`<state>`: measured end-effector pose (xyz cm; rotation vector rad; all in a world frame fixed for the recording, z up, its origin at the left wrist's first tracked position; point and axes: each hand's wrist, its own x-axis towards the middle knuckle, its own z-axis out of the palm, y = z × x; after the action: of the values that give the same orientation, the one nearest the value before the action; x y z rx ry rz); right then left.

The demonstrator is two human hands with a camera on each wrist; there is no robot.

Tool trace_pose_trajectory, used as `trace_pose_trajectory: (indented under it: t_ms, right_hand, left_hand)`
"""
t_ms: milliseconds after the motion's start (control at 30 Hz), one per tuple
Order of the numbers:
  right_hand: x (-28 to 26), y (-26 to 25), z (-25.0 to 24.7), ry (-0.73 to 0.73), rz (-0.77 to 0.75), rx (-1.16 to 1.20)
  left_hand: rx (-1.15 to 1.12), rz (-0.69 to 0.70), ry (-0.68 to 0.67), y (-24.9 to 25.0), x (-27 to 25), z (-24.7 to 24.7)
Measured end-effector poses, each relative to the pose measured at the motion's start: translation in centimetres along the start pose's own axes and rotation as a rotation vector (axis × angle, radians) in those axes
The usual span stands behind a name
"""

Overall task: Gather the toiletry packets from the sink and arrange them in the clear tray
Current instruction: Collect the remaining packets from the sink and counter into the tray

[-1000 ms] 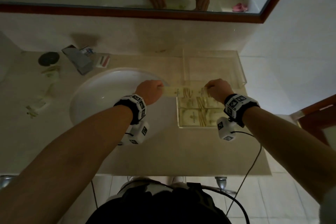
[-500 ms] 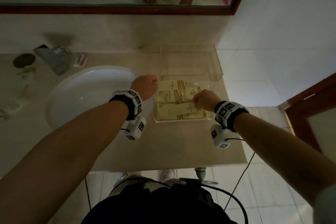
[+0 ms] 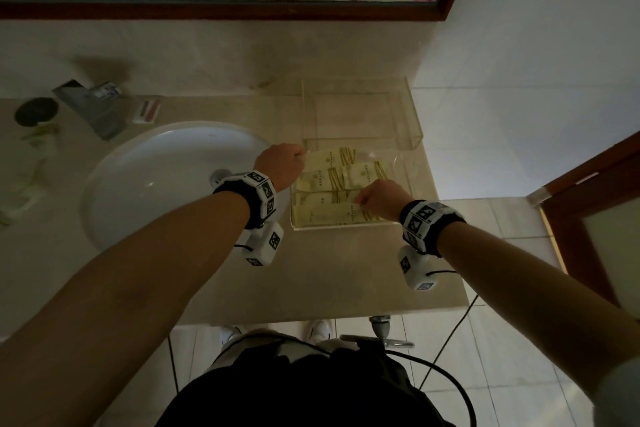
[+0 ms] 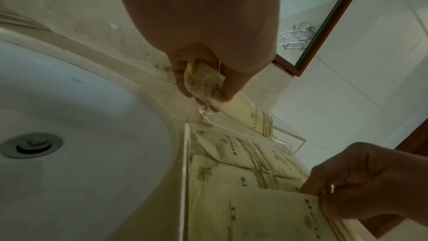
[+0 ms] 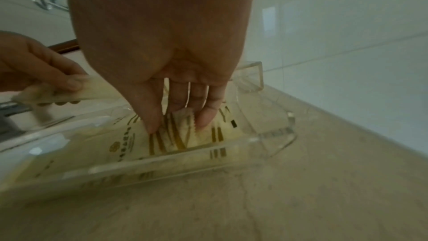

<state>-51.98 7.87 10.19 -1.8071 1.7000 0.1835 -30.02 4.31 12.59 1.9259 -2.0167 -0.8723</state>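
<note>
Several cream toiletry packets with gold stripes lie in the clear tray (image 3: 346,227) on the counter, right of the white sink (image 3: 166,177). My left hand (image 3: 294,159) grips the left end of the farthest packet (image 3: 334,157) at the tray's far left corner; that packet (image 4: 256,119) slants down over the tray wall (image 4: 186,171). My right hand (image 3: 362,200) pinches the right end of the nearest packet (image 3: 329,214) inside the tray. In the right wrist view, thumb and fingers (image 5: 151,116) hold its serrated end (image 5: 186,116). The sink basin holds no packet that I can see.
A steel faucet (image 3: 93,109), a dark round object (image 3: 36,111) and a small striped box (image 3: 149,111) sit behind the sink. Wrappers (image 3: 33,163) lie at the far left. The wall stands close behind the tray, and the counter's front edge (image 3: 311,317) is near me.
One second ago both hands held one packet over the tray's far end. My right hand has since come toward me to the nearest packet. My left hand still holds the far packet.
</note>
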Motion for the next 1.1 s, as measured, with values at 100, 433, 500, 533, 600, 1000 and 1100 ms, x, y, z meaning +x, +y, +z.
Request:
trace_pose_trajectory:
  t_ms: [100,433,500,533,600,1000,1100]
  right_hand:
    - [-0.3,0.3,-0.5,0.028,-0.03,-0.067]
    - [0.4,1.0,-1.5,0.246,-0.044,0.139]
    - [0.7,0.9,-1.2,0.24,-0.04,0.145]
    - [0.8,0.9,-1.0,0.235,-0.035,0.136]
    - [1.0,1.0,-0.8,0.233,-0.017,0.123]
    - [0.8,0.4,-1.0,0.099,-0.004,0.036]
    - [0.8,0.4,-1.0,0.074,-0.02,0.002]
  left_hand:
    - [0.015,0.001,-0.016,0.2,0.0,0.1]
    - [0.071,0.082,-0.166,2.2,0.0,1.7]
    - [0.061,0.09,-0.208,2.4,0.0,2.0]
    - [0.055,0.086,-0.228,2.3,0.0,2.2]
    - [0.048,0.069,-0.259,2.0,0.1,2.4]
    - [0.301,0.107,-0.279,1.3,-0.2,3.4]
    - [0.368,0.139,-0.307,0.9,-0.5,3.6]
